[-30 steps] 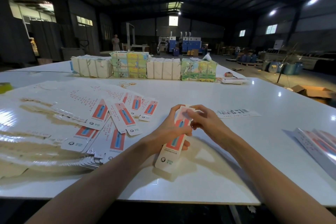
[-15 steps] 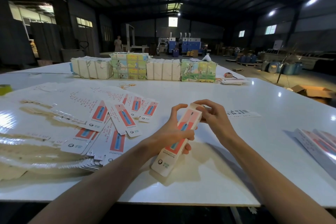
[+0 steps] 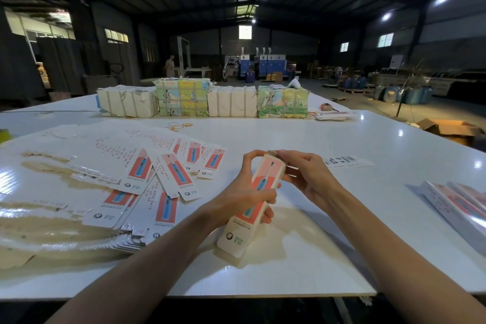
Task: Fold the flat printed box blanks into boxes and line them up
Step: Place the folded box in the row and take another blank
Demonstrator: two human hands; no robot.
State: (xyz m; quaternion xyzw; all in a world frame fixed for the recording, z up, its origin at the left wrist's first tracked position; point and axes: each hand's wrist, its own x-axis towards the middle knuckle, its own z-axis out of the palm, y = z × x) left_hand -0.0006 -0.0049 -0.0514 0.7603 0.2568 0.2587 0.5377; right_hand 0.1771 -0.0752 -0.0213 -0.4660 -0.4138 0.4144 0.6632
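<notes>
Left hand [image 3: 242, 192] is gripping the box [image 3: 238, 237] round its middle, tilted over the table [image 3: 342, 244]; right hand [image 3: 307, 179] is pinching its far end flap. Over the last second the blank is squaring into a tube, so end closure is nearing. A tooth logo is showing; lettering unreadable

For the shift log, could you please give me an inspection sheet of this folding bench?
Surface: white table, glossy, with glare patches.
Job's things: one box in hand; flat blanks fanned at left; folded boxes lying at right edge.
Clutter: wrapped bundles along far edge; rubber bands; printed strip.
Hands: left hand grips the box's middle; right hand pinches its top end with its fingers.
Cables: nothing seen.
Surroundings: dim warehouse, machines, carton on floor.
</notes>
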